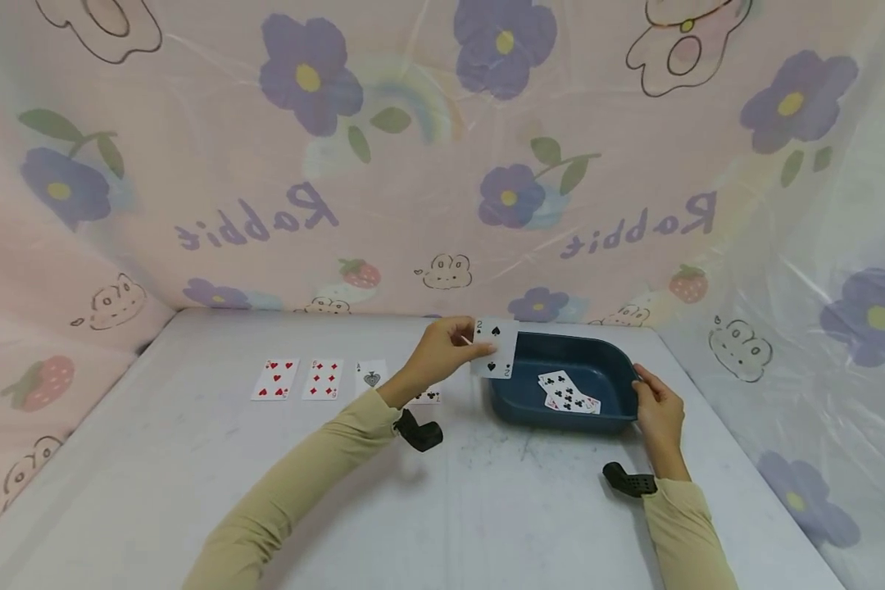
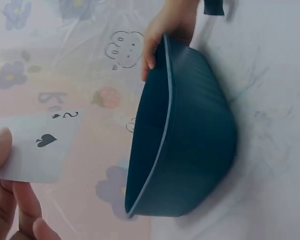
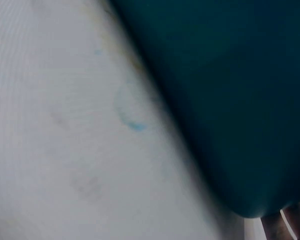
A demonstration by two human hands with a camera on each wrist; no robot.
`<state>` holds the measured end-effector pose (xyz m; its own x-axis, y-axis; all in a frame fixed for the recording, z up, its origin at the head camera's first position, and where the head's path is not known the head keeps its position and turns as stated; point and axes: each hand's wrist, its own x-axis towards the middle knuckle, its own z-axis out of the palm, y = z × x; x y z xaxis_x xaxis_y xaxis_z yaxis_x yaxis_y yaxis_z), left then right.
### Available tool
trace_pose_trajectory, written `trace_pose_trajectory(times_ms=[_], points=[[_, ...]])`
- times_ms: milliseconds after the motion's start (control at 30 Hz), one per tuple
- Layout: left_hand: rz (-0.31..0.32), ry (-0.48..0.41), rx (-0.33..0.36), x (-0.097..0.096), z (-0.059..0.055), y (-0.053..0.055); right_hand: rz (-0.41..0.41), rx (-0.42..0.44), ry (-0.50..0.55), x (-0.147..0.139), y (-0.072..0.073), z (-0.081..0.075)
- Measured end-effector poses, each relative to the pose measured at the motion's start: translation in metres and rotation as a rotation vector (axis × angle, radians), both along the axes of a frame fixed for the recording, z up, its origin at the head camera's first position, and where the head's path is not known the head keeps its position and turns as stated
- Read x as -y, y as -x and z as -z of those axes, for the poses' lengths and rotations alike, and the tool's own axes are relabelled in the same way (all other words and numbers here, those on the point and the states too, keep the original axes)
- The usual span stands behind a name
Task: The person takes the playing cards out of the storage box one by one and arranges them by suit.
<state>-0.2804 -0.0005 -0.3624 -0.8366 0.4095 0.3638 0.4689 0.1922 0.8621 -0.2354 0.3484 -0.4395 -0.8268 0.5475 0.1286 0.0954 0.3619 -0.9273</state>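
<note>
My left hand [image 1: 448,348] pinches a playing card, the two of spades [image 1: 496,360], between thumb and fingers. In the head view this card overlaps the left end of a dark blue plastic basin [image 1: 560,423]. The left wrist view has the card [image 2: 32,155] beside the basin's rim, face toward the camera. My right hand [image 1: 660,406] grips the basin's right rim, its fingers [image 2: 149,57] hooked over the edge. Inside the basin lie a few overlapping cards [image 1: 559,383], with club marks showing on them.
Left of the basin, a row of face-up cards lies on the white table [image 1: 487,508]: a five of hearts [image 1: 275,379], a six of diamonds [image 1: 323,380], an ace of spades [image 1: 371,374] and one card [image 1: 426,397] partly behind my left wrist. A patterned curtain [image 1: 413,164] encloses the table.
</note>
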Motion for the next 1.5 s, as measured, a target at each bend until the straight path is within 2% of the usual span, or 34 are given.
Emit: trace_pose_trajectory(times_ms=[267, 533, 800, 1000, 1200, 1500], points=[[-0.083, -0.102, 0.164, 0.034, 0.007, -0.006, 0.006, -0.015, -0.006, 0.0, -0.001, 0.003], [-0.131, -0.138, 0.257, 0.059, 0.012, -0.015, 0.008, -0.019, -0.017, -0.001, -0.001, 0.002], [-0.159, -0.172, 0.315, 0.079, 0.023, -0.025, 0.004, -0.01, 0.0, -0.001, 0.0, 0.004], [-0.183, -0.138, 0.325, 0.096, 0.031, -0.032, 0.008, -0.013, 0.008, -0.001, 0.001, 0.004], [-0.237, -0.055, 0.331, 0.116, 0.039, -0.043, 0.003, -0.03, 0.011, -0.001, 0.001, 0.002], [-0.272, 0.04, 0.391, 0.137, 0.055, -0.052, -0.001, -0.008, 0.012, -0.001, 0.0, 0.002]])
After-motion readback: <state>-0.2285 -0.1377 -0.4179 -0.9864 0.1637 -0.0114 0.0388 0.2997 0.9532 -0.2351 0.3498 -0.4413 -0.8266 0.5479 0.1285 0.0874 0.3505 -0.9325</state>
